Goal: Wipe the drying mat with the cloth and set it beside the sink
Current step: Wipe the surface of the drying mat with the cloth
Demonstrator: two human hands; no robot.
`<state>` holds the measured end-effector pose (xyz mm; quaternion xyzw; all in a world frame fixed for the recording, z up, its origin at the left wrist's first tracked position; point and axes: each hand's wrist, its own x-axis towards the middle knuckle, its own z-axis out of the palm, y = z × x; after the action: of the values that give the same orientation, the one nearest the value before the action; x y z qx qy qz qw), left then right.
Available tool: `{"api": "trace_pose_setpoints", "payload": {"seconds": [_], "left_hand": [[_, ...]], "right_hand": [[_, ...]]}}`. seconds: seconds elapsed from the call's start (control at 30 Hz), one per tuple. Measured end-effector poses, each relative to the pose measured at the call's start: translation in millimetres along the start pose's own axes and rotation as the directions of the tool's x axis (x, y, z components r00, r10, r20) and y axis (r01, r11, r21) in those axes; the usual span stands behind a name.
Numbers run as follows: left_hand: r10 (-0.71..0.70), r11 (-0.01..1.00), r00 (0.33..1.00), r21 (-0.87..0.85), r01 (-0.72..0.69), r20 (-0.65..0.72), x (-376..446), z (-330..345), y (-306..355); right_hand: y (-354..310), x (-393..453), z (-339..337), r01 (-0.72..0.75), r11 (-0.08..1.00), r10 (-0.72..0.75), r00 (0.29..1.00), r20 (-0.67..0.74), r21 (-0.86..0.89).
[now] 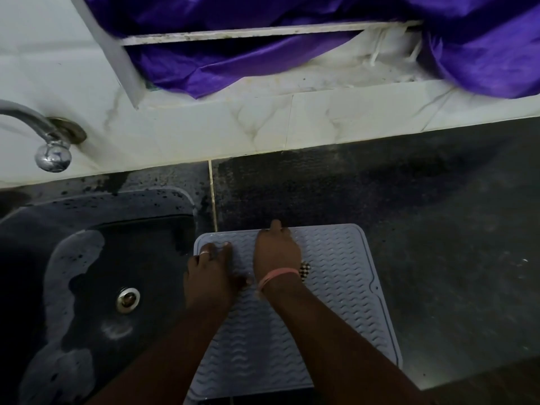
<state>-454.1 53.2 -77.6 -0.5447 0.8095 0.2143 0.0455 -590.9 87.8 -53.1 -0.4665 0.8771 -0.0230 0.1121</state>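
Observation:
A light blue ribbed drying mat [339,276] lies flat on the dark counter, just right of the black sink [96,276]. My left hand [209,273] rests flat on the mat's left side, fingers spread, a ring on one finger. My right hand [276,252] presses on the mat near its far edge, a pink band at the wrist. A checkered black-and-white cloth [305,269] peeks out under the right hand's palm; most of it is hidden.
The dark counter [423,229] stretches to the right of the mat. A chrome tap [43,135] juts from the white tiled wall over the sink. Purple fabric [263,57] hangs in a window recess behind. The sink drain [128,299] sits among soapy patches.

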Motion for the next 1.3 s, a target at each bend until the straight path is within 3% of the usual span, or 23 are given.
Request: {"api": "trace_pose_setpoints", "payload": {"seconds": [0.1, 0.23, 0.3, 0.47, 0.53, 0.63, 0.7, 0.87, 1.07, 1.2, 1.3], "left_hand": [[0.037, 0.998, 0.999, -0.045, -0.036, 0.02, 5.6, -2.2, -8.4], [-0.073, 0.997, 0.996, -0.033, 0.071, -0.054, -0.1, -0.6, -10.7], [-0.117, 0.992, 0.991, -0.065, 0.112, -0.068, -1.2, 3.0, -10.6], [-0.165, 0.981, 0.983, -0.119, 0.155, -0.079, 3.6, 8.0, -16.3], [-0.232, 0.954, 0.97, -0.213, 0.213, -0.069, 4.4, 10.3, -17.2], [-0.211, 0.962, 0.978, -0.175, 0.208, 0.001, 6.1, 12.1, -21.8], [-0.187, 0.958, 0.982, -0.215, 0.191, 0.04, 6.7, 14.6, -27.2], [-0.146, 0.917, 0.984, -0.359, 0.173, 0.1, 7.4, 22.3, -29.1], [-0.098, 0.931, 0.985, -0.337, 0.141, 0.141, 11.4, 30.2, -34.1], [-0.185, 0.932, 0.977, -0.295, 0.209, 0.109, 12.8, 32.6, -26.4], [-0.135, 0.932, 0.983, -0.32, 0.168, 0.122, 13.1, 32.6, -32.0]], "right_hand": [[27.2, 7.7, -8.5, -0.02, 1.0, 0.019, 1.0, 0.015, 0.02], [99.3, 11.5, -20.8, -0.331, 0.943, 0.333, 0.94, -0.075, 0.046], [97.0, 13.8, -14.8, -0.352, 0.935, 0.354, 0.931, -0.086, 0.047], [22.6, 1.3, 7.2, -0.228, 0.972, 0.232, 0.971, -0.064, 0.059], [-13.9, -2.0, 13.4, -0.13, 0.989, 0.135, 0.989, -0.06, 0.074], [-55.7, -1.4, 22.3, 0.045, 0.995, -0.045, 0.999, -0.004, 0.09], [-52.0, 6.9, 17.1, 0.035, 0.992, -0.034, 0.999, -0.01, 0.122], [10.4, 23.5, 10.9, -0.243, 0.954, 0.264, 0.958, -0.111, 0.173], [-37.6, 7.9, 48.1, -0.057, 0.986, 0.074, 0.992, -0.105, 0.155], [-75.3, 11.7, 48.4, 0.054, 0.975, -0.041, 0.997, -0.061, 0.217], [-90.2, 18.4, 39.5, 0.184, 0.95, -0.172, 0.983, -0.072, 0.253]]}}
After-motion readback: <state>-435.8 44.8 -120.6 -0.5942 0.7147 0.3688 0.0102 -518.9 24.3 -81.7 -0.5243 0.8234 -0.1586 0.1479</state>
